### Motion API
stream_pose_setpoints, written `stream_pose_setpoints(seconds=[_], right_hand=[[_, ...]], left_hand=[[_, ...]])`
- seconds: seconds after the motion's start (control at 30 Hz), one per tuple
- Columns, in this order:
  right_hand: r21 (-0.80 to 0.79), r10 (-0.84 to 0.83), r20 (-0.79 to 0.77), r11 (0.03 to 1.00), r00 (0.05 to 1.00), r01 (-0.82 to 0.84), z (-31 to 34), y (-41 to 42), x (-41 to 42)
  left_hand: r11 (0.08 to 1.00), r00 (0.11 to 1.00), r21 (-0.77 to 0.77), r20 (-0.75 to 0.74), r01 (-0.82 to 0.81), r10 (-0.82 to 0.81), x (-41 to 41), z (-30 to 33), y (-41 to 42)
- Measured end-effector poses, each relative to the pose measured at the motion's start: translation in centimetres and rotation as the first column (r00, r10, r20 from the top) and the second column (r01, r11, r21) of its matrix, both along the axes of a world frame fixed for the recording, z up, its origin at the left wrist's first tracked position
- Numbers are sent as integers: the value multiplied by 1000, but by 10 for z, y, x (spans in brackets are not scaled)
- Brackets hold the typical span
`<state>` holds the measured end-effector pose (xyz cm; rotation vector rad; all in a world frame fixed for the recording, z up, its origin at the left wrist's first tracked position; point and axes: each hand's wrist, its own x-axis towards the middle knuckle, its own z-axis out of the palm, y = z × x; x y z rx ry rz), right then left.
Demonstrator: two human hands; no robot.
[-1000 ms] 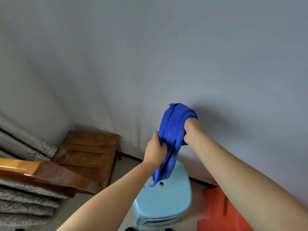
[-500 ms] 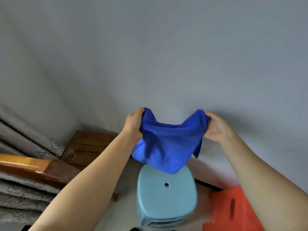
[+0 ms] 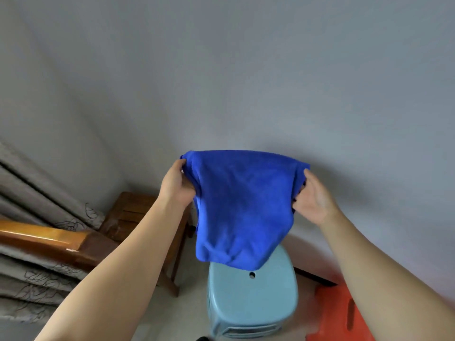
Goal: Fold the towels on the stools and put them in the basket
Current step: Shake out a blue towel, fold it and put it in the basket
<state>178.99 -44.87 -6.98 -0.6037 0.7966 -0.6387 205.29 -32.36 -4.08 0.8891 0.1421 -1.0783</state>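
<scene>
A blue towel (image 3: 242, 207) hangs spread in the air in front of the wall. My left hand (image 3: 176, 185) grips its upper left corner and my right hand (image 3: 314, 196) pinches its upper right corner. The towel's lower edge droops just above the light blue plastic stool (image 3: 251, 301), which stands below it with a small hole in its seat. An orange stool (image 3: 337, 313) shows at the bottom right, partly behind my right forearm. No basket is in view.
A brown wooden stool (image 3: 133, 212) stands at the left against the wall. A wooden rail (image 3: 41, 238) and grey patterned curtains (image 3: 32, 198) fill the left edge. The grey wall rises close behind the stools.
My hands have drawn further apart and the towel, bunched in one clump a second ago, now hangs stretched wide between them.
</scene>
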Motion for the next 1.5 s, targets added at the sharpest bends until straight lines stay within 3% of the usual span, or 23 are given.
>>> stream_pose_setpoints(seconds=[0.07, 0.13, 0.2, 0.27, 0.37, 0.47, 0.7, 0.9, 1.03, 1.13, 1.3, 1.5], right_hand=[[-48, 218, -231, 971, 948, -235, -6, 8, 3], [-79, 344, -447, 904, 826, -420, -14, 13, 5], [-94, 271, -447, 934, 853, -346, -10, 9, 3], [-69, 168, -330, 977, 929, -202, -1, -1, -4], [13, 66, -189, 998, 980, -65, 9, -12, -15], [62, 21, -237, 998, 971, -6, 16, -19, -19], [45, -76, -368, 994, 927, 100, 22, -25, -26], [-96, -149, -325, 988, 934, 124, 45, -33, -29], [-115, -188, -312, 981, 931, 159, 55, -40, -36], [-17, -78, -426, 997, 901, 79, 54, -40, -36], [75, 131, -631, 991, 764, -109, 36, -30, -34], [-147, -11, -703, 980, 712, -131, 17, -31, -29]], left_hand=[[1000, 1000, -28, -18, -5, 4, 2, -2, 1], [999, 999, -18, 8, -35, 35, 7, -3, 0], [995, 994, 36, 64, -93, 91, 17, -4, 2], [986, 975, 107, 195, -130, 107, 27, -8, 6], [965, 871, 243, 490, -95, -38, 39, -15, 12], [923, 754, 376, 628, -82, -189, 45, -16, 11], [888, 729, 454, 631, -68, -267, 46, -10, 1], [912, 867, 394, 408, 116, -286, 54, -3, -5], [937, 881, 338, 411, 93, -235, 57, 0, -7], [946, 874, 312, 432, 85, -222, 58, 0, -9], [964, 862, 250, 467, 86, -198, 60, 9, -14], [965, 891, 256, 425, 52, -161, 66, 14, -14]])
